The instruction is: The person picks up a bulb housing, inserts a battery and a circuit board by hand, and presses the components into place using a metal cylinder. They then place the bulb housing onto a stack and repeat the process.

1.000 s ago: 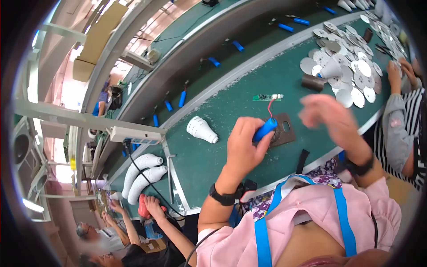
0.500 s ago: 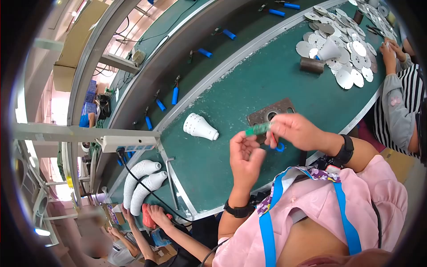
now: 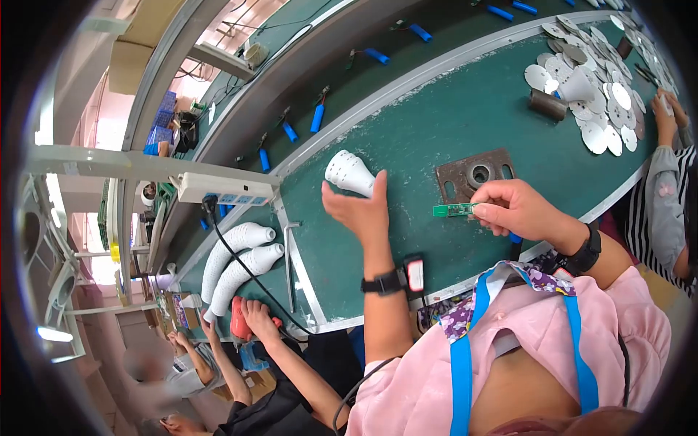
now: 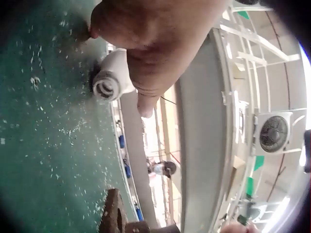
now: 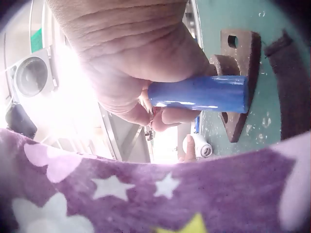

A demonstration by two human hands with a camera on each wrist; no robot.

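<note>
My right hand [image 3: 518,209] pinches a small green circuit board [image 3: 452,211] between thumb and fingers. Below that hand, in the right wrist view, a blue cylindrical battery [image 5: 199,94] lies along the fingers. My left hand [image 3: 361,214] reaches toward a white perforated lamp housing [image 3: 349,171], thumb and fingers spread at its narrow end. In the left wrist view the housing's threaded neck [image 4: 107,88] shows beside the thumb. A brown metal plate [image 3: 454,174] with a round collar lies on the bench just beyond my right hand.
Discs [image 3: 592,109] are heaped at the far right, beside a dark metal tube [image 3: 547,105]. Blue batteries line the channel [image 3: 342,80] behind the bench rail. A power strip [image 3: 225,190], white curved housings [image 3: 243,265] and a hex key [image 3: 289,265] are at left. Other people work on both sides.
The battery and board passed from my left hand to my right, the board rising off the bench. My left hand has moved leftward to the white housing.
</note>
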